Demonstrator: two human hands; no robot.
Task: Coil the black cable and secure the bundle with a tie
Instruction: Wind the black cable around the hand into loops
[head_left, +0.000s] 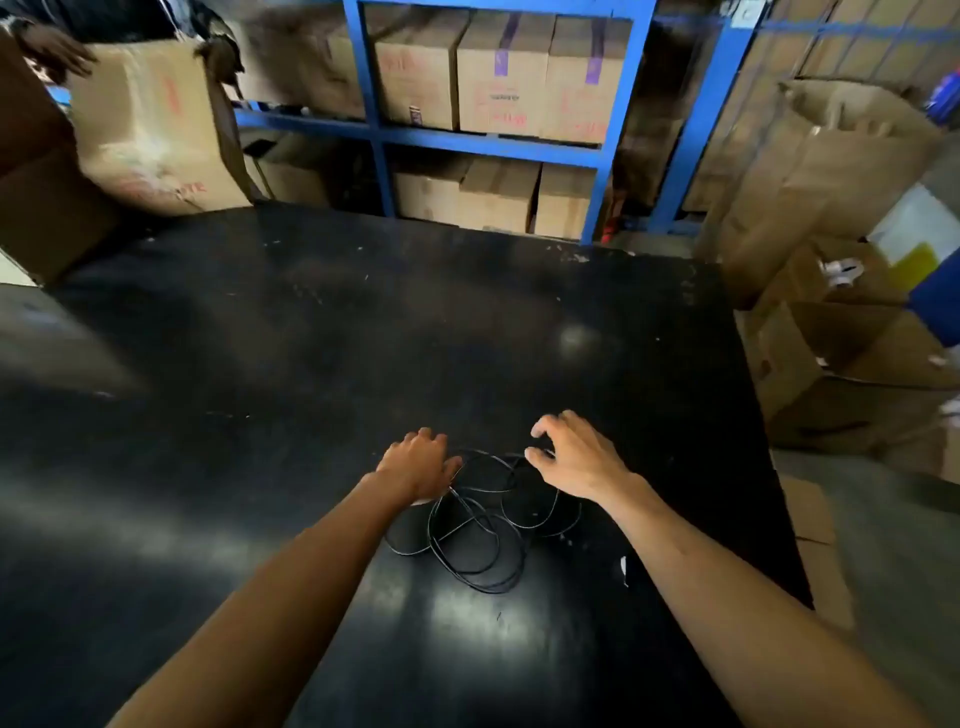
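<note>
We see a black cable (480, 525) lying in loose, tangled loops on the black table (311, 364), toward its near edge and a little right of centre. Our left hand (418, 465) rests palm down on the loops' left side, fingers spread and grasping nothing. Our right hand (574, 457) hovers at the loops' far right, fingers curled, thumb and forefinger pinching a strand. Cardboard boxes (498, 78) fill blue shelving (488, 143) beyond the far edge.
</note>
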